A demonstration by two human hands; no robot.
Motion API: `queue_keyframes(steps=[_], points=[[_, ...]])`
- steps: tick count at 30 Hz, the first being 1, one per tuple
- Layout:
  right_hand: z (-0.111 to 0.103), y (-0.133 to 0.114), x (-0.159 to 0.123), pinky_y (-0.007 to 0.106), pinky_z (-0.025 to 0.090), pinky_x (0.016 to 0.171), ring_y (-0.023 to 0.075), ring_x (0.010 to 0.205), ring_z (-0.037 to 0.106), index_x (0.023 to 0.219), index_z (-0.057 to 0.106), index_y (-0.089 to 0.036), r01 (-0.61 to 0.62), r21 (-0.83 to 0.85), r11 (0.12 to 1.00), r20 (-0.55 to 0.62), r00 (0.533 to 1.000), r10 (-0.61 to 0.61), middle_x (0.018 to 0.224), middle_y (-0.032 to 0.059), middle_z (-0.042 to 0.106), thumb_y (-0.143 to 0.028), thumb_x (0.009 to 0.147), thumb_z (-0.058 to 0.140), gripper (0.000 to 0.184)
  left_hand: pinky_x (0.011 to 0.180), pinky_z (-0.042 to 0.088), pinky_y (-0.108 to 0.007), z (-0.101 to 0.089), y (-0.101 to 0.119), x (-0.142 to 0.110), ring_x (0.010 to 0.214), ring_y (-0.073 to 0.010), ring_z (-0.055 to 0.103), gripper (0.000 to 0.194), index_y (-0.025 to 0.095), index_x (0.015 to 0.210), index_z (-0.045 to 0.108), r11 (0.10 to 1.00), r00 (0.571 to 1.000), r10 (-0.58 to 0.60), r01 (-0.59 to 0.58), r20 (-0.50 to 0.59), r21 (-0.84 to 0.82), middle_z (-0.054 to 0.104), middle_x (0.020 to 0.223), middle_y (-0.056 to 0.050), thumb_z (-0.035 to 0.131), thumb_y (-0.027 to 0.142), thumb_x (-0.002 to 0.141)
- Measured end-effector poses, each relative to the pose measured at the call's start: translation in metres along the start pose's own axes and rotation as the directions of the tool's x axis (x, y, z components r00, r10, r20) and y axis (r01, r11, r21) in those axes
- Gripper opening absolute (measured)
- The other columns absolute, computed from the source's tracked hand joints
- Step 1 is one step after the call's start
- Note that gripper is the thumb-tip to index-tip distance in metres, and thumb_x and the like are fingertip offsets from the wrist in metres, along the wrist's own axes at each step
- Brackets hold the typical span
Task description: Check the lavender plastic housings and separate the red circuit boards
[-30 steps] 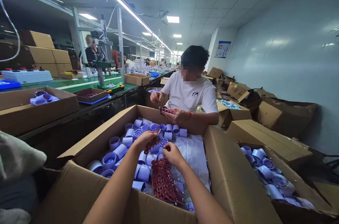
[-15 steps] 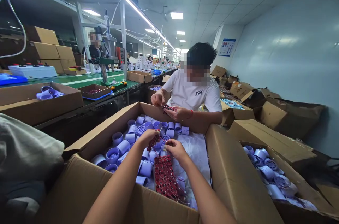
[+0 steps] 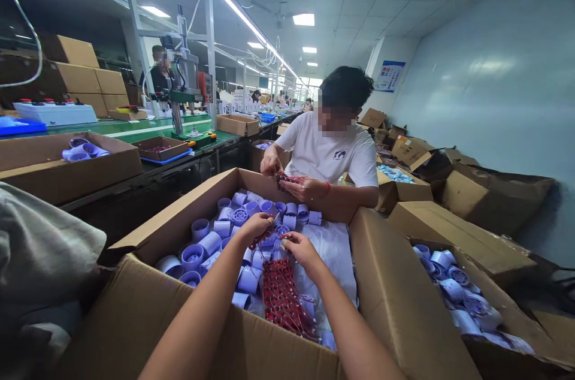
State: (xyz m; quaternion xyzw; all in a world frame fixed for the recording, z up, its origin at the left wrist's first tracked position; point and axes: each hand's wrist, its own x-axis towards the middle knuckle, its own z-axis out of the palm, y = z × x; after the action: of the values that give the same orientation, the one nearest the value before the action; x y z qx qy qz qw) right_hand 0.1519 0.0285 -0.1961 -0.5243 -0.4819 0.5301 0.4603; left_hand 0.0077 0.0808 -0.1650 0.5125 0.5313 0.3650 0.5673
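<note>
Over a large cardboard box [image 3: 179, 314], my left hand [image 3: 256, 230] is closed on a small bunch of red circuit boards [image 3: 257, 241] with thin wires. Close to its right, my right hand [image 3: 303, 253] pinches a thin red wire at its fingertips; the wire's far end is hard to make out. Below both hands lies a red panel of small circuit boards [image 3: 279, 290], with dark dots and loose wires trailing at its lower end. It rests on several pale purple plastic cups [image 3: 249, 278]. Some cups stand upright, others lie on their sides.
Across the box a co-worker [image 3: 332, 146] handles a similar red strip [image 3: 287, 181]. Another box of purple cups [image 3: 453, 293] stands at the right. On the left are a green bench [image 3: 157, 128], a press machine [image 3: 184, 80] and an open carton [image 3: 67, 170].
My two hands have drawn slightly closer together, and the red bunch in my left hand has turned a little. The view has shifted slightly. The co-worker's red strip has tilted.
</note>
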Motion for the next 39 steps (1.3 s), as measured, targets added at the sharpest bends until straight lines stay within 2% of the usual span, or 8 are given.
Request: queue_keyframes(steps=[7, 13, 17, 22, 33, 39], points=[[0.002, -0.002, -0.002, 0.022, 0.030, 0.047, 0.0077, 0.043, 0.041, 0.067, 0.062, -0.018, 0.001, -0.007, 1.000, -0.011, 1.000, -0.001, 0.046, -0.0084, 0.050, -0.024, 0.056, 0.062, 0.013, 0.040, 0.031, -0.019, 0.001, 0.008, -0.009, 0.040, -0.0074, 0.046, 0.008, 0.015, 0.068, 0.052, 0.997, 0.995, 0.013, -0.005, 0.102, -0.075, 0.053, 0.050, 0.004, 0.058, 0.020, 0.071], [0.004, 0.000, 0.000, 0.022, 0.031, 0.047, 0.0081, 0.044, 0.043, 0.067, 0.061, -0.018, 0.016, 0.016, 1.000, -0.027, 1.000, -0.016, 0.048, -0.0074, 0.053, -0.023, 0.056, 0.060, 0.012, 0.044, 0.034, -0.018, 0.001, 0.010, -0.013, 0.045, -0.0072, 0.050, 0.024, 0.016, 0.077, 0.050, 0.991, 0.985, 0.029, -0.007, 0.168, -0.133, 0.054, 0.056, 0.006, 0.066, 0.015, 0.059], [0.005, 0.004, 0.004, 0.022, 0.031, 0.046, 0.0082, 0.044, 0.043, 0.066, 0.061, -0.018, 0.032, 0.019, 0.999, -0.032, 0.999, -0.031, 0.048, -0.0069, 0.053, -0.023, 0.057, 0.060, 0.011, 0.046, 0.032, -0.018, 0.001, 0.006, -0.013, 0.045, -0.0060, 0.047, 0.039, 0.016, 0.085, 0.051, 0.988, 0.983, 0.077, -0.054, 0.169, -0.142, 0.054, 0.054, 0.007, 0.069, 0.008, 0.051], [0.004, 0.009, 0.007, 0.022, 0.031, 0.047, 0.0085, 0.045, 0.042, 0.065, 0.062, -0.018, 0.057, 0.009, 0.998, -0.036, 0.998, -0.057, 0.048, -0.0068, 0.052, -0.023, 0.058, 0.060, 0.009, 0.049, 0.034, -0.019, 0.003, 0.004, -0.013, 0.046, -0.0059, 0.047, 0.048, 0.016, 0.090, 0.049, 0.984, 0.978, 0.110, -0.083, 0.174, -0.155, 0.055, 0.056, 0.007, 0.070, 0.003, 0.048], [0.005, 0.016, 0.010, 0.021, 0.033, 0.047, 0.0092, 0.046, 0.044, 0.068, 0.064, -0.018, 0.096, -0.039, 0.995, -0.076, 0.992, -0.098, 0.050, -0.0057, 0.052, -0.023, 0.061, 0.058, 0.010, 0.045, 0.033, -0.018, 0.004, 0.000, -0.006, 0.044, -0.0060, 0.048, 0.045, 0.016, 0.088, 0.048, 0.984, 0.987, 0.098, -0.077, 0.131, -0.158, 0.058, 0.058, 0.005, 0.063, -0.002, 0.049], [0.006, 0.019, 0.013, 0.021, 0.034, 0.049, 0.0093, 0.048, 0.045, 0.070, 0.065, -0.018, 0.124, -0.091, 0.988, -0.097, 0.986, -0.133, 0.051, -0.0055, 0.054, -0.020, 0.062, 0.057, 0.012, 0.045, 0.034, -0.018, 0.004, -0.001, -0.004, 0.045, -0.0066, 0.050, 0.049, 0.016, 0.091, 0.050, 0.984, 0.990, 0.083, -0.064, 0.110, -0.166, 0.061, 0.061, 0.003, 0.064, -0.004, 0.049]])
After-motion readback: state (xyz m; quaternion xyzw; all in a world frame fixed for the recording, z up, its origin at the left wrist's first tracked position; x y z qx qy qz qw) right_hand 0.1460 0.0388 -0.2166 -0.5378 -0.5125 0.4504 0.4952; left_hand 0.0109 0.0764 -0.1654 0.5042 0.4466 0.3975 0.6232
